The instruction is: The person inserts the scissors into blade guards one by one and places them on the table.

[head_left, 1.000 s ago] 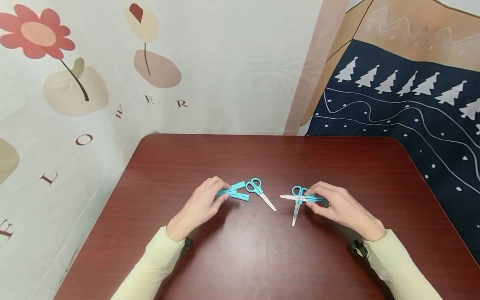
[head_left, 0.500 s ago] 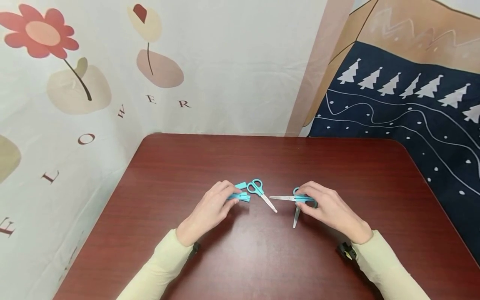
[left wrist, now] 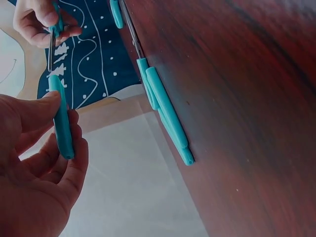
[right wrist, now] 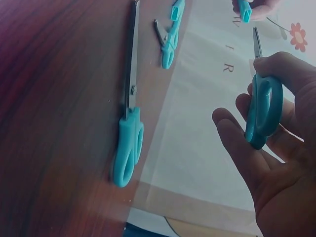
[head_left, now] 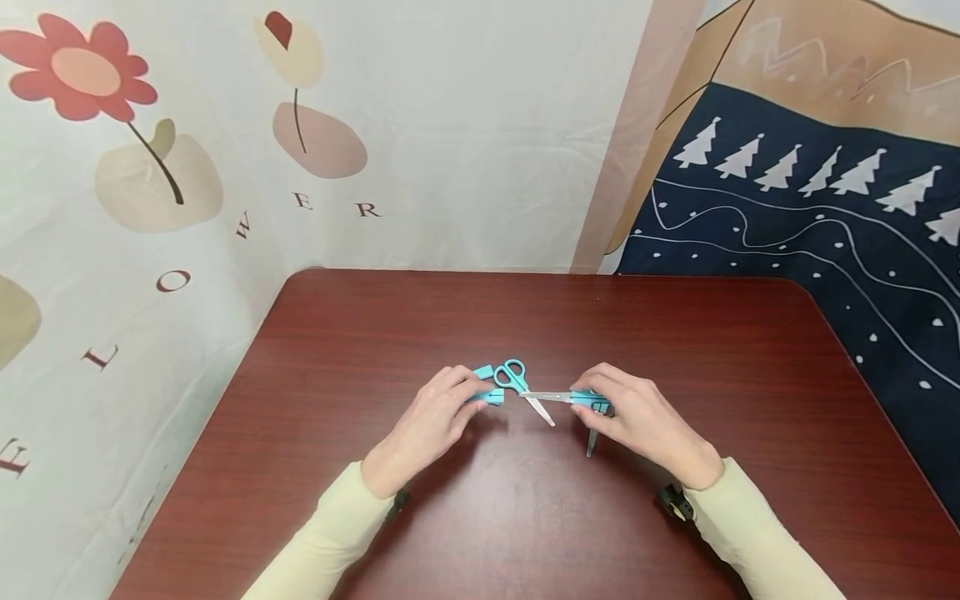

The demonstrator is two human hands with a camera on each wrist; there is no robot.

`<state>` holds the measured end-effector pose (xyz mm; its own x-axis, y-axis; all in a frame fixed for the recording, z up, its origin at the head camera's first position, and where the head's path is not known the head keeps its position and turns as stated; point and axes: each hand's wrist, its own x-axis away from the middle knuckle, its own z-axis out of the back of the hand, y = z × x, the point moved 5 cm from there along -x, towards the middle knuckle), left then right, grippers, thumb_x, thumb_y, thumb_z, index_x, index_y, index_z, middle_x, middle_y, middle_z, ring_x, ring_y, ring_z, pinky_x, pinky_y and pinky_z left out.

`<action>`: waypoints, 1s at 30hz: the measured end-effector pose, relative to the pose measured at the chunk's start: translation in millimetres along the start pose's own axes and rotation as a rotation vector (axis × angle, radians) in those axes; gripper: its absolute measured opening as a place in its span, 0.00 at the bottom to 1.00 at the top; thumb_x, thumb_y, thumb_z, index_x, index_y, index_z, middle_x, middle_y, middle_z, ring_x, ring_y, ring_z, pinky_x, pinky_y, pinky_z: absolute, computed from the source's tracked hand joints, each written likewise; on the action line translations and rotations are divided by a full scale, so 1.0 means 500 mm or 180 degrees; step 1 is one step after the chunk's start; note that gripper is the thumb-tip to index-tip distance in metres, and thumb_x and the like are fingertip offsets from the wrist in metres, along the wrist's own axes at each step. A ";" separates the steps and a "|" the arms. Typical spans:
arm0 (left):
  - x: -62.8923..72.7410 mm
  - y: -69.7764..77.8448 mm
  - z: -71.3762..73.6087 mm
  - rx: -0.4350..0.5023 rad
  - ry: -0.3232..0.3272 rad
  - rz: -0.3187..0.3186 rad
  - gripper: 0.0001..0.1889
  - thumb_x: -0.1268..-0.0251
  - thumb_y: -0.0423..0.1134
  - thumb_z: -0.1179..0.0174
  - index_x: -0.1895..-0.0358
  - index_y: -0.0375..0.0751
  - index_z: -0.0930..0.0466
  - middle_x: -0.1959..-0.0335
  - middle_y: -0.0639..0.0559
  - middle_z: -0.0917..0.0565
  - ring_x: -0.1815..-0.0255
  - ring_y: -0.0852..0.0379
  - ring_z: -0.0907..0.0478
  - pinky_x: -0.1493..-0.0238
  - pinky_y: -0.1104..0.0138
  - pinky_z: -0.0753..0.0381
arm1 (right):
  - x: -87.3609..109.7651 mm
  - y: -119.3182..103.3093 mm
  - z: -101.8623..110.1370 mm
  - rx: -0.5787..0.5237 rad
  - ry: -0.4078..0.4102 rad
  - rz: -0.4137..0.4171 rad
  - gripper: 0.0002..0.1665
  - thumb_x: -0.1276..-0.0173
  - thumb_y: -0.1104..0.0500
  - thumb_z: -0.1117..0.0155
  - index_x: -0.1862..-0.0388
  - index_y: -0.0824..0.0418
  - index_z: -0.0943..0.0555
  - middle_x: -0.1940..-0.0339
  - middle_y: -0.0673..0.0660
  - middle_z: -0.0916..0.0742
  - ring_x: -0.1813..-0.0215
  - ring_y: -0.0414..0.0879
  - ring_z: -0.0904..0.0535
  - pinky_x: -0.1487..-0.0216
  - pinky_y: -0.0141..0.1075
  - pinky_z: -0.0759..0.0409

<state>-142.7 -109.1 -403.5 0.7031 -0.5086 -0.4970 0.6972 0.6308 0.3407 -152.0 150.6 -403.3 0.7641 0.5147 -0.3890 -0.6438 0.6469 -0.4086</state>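
My left hand (head_left: 427, 421) pinches a teal blade cover (left wrist: 61, 123) between thumb and fingers. Its hollow end faces the scissors (head_left: 551, 397) that my right hand (head_left: 641, 417) grips by the teal handles, blades closed and pointing left. A small gap separates blade tip and cover in the head view. Below the held blades lies a second pair of scissors (head_left: 512, 377), handles away from me. A third pair (right wrist: 128, 143) rests on the table under my right hand, which hides its handles in the head view. Another teal cover (head_left: 483, 372) lies beside my left fingertips.
The dark red-brown table (head_left: 420, 317) has rounded far corners. A white curtain (head_left: 465, 125) with flower prints hangs behind it, and a navy cloth (head_left: 787, 208) with white trees hangs at the right. Each wrist wears a black band.
Both hands have moved inward: the left to the right with its cover, the right to the left with its scissors. Blade tip and cover are now much closer together.
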 end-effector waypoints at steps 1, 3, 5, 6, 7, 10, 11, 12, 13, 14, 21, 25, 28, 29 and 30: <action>-0.001 0.002 0.000 -0.0001 0.0007 -0.0020 0.11 0.40 0.32 0.31 0.55 0.47 0.14 0.59 0.56 0.18 0.60 0.57 0.25 0.58 0.67 0.22 | -0.001 -0.002 -0.001 0.0003 0.0002 0.0010 0.13 0.39 0.55 0.26 0.56 0.50 0.17 0.59 0.41 0.17 0.66 0.35 0.21 0.64 0.29 0.18; -0.001 0.005 -0.001 -0.0004 0.0021 -0.0035 0.11 0.40 0.33 0.31 0.55 0.47 0.14 0.59 0.56 0.18 0.59 0.57 0.25 0.57 0.67 0.22 | -0.002 -0.005 -0.002 0.0004 0.0000 0.0021 0.13 0.39 0.55 0.26 0.56 0.50 0.17 0.59 0.42 0.17 0.67 0.36 0.22 0.65 0.29 0.19; -0.003 0.007 -0.002 0.0003 0.0039 -0.0024 0.12 0.42 0.32 0.30 0.55 0.47 0.14 0.60 0.56 0.18 0.60 0.56 0.25 0.58 0.67 0.21 | -0.004 -0.009 -0.003 0.0002 -0.0005 0.0027 0.13 0.40 0.55 0.26 0.56 0.51 0.17 0.60 0.42 0.17 0.68 0.37 0.22 0.65 0.28 0.19; -0.003 0.007 -0.003 0.0006 0.0040 -0.0010 0.12 0.42 0.32 0.30 0.55 0.47 0.14 0.60 0.56 0.18 0.60 0.56 0.25 0.58 0.67 0.22 | -0.004 -0.010 -0.003 0.0004 -0.0007 0.0027 0.13 0.40 0.55 0.26 0.56 0.51 0.17 0.60 0.42 0.17 0.68 0.37 0.22 0.65 0.28 0.19; -0.004 0.008 -0.004 0.0006 0.0042 0.0005 0.12 0.43 0.32 0.29 0.55 0.47 0.14 0.61 0.56 0.18 0.60 0.56 0.25 0.58 0.67 0.21 | -0.005 -0.011 -0.004 0.0012 -0.0005 0.0033 0.13 0.40 0.56 0.27 0.57 0.51 0.17 0.60 0.42 0.17 0.68 0.37 0.22 0.66 0.28 0.19; -0.005 0.009 -0.005 -0.0003 0.0043 0.0039 0.13 0.44 0.32 0.29 0.55 0.46 0.14 0.61 0.57 0.18 0.59 0.57 0.24 0.57 0.67 0.21 | -0.006 -0.014 -0.006 0.0039 0.0004 0.0053 0.13 0.40 0.56 0.27 0.57 0.52 0.17 0.61 0.42 0.17 0.69 0.37 0.22 0.66 0.28 0.20; -0.006 0.010 -0.006 -0.0009 0.0045 0.0042 0.13 0.44 0.33 0.29 0.55 0.46 0.14 0.61 0.57 0.18 0.59 0.57 0.24 0.56 0.66 0.21 | -0.006 -0.014 -0.007 0.0048 0.0010 0.0062 0.13 0.40 0.56 0.27 0.57 0.52 0.17 0.61 0.42 0.17 0.69 0.37 0.22 0.66 0.28 0.20; -0.006 0.010 -0.006 -0.0012 0.0050 0.0043 0.13 0.44 0.33 0.29 0.55 0.46 0.14 0.61 0.57 0.18 0.59 0.57 0.24 0.56 0.66 0.21 | -0.006 -0.015 -0.007 0.0053 0.0012 0.0072 0.13 0.40 0.56 0.27 0.57 0.52 0.17 0.61 0.42 0.17 0.69 0.37 0.21 0.66 0.28 0.19; -0.007 0.011 -0.006 -0.0018 0.0059 0.0042 0.13 0.44 0.33 0.29 0.55 0.46 0.14 0.61 0.56 0.18 0.58 0.57 0.24 0.56 0.66 0.20 | -0.007 -0.016 -0.008 0.0061 0.0017 0.0084 0.12 0.40 0.56 0.27 0.57 0.52 0.17 0.61 0.43 0.17 0.69 0.37 0.21 0.66 0.28 0.19; -0.007 0.011 -0.006 -0.0015 0.0069 0.0034 0.13 0.44 0.33 0.29 0.55 0.46 0.14 0.61 0.56 0.18 0.58 0.56 0.24 0.55 0.66 0.20 | -0.007 -0.016 -0.008 0.0065 0.0020 0.0094 0.12 0.40 0.56 0.27 0.57 0.52 0.17 0.61 0.43 0.17 0.69 0.37 0.21 0.66 0.28 0.19; -0.009 0.013 -0.011 0.0017 0.0031 0.0051 0.11 0.42 0.33 0.29 0.55 0.44 0.14 0.59 0.56 0.17 0.57 0.57 0.23 0.55 0.66 0.20 | -0.009 -0.019 -0.010 0.0108 0.0070 0.0195 0.12 0.41 0.57 0.27 0.58 0.52 0.16 0.61 0.43 0.17 0.70 0.38 0.21 0.67 0.28 0.20; -0.009 0.014 -0.014 0.0032 0.0019 0.0054 0.10 0.40 0.34 0.30 0.55 0.44 0.14 0.58 0.56 0.17 0.59 0.58 0.24 0.57 0.67 0.22 | -0.010 -0.022 -0.010 0.0156 0.0081 0.0238 0.11 0.40 0.57 0.27 0.58 0.52 0.16 0.62 0.43 0.17 0.70 0.36 0.22 0.67 0.28 0.21; -0.010 0.016 -0.015 0.0024 0.0012 0.0055 0.10 0.39 0.34 0.31 0.55 0.45 0.14 0.58 0.57 0.17 0.60 0.58 0.25 0.59 0.68 0.23 | -0.011 -0.024 -0.012 0.0201 0.0061 0.0230 0.11 0.40 0.56 0.27 0.59 0.51 0.16 0.62 0.42 0.17 0.69 0.34 0.24 0.67 0.28 0.21; -0.010 0.017 -0.015 0.0017 0.0003 0.0060 0.10 0.39 0.34 0.31 0.54 0.45 0.14 0.58 0.57 0.17 0.60 0.58 0.26 0.59 0.68 0.23 | -0.011 -0.025 -0.012 0.0218 0.0054 0.0227 0.11 0.40 0.56 0.27 0.59 0.51 0.16 0.62 0.42 0.17 0.69 0.34 0.24 0.67 0.28 0.21; -0.011 0.017 -0.015 0.0011 -0.0012 0.0073 0.10 0.39 0.34 0.31 0.54 0.45 0.14 0.58 0.57 0.17 0.60 0.58 0.26 0.59 0.68 0.23 | -0.011 -0.025 -0.012 0.0238 0.0052 0.0220 0.11 0.40 0.55 0.27 0.59 0.51 0.16 0.62 0.41 0.17 0.68 0.33 0.24 0.66 0.28 0.21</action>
<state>-141.5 -96.4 -404.1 0.7194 -0.4962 -0.4860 0.6813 0.6402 0.3548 -148.4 136.3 -400.8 0.7169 0.5506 -0.4278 -0.6895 0.6507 -0.3180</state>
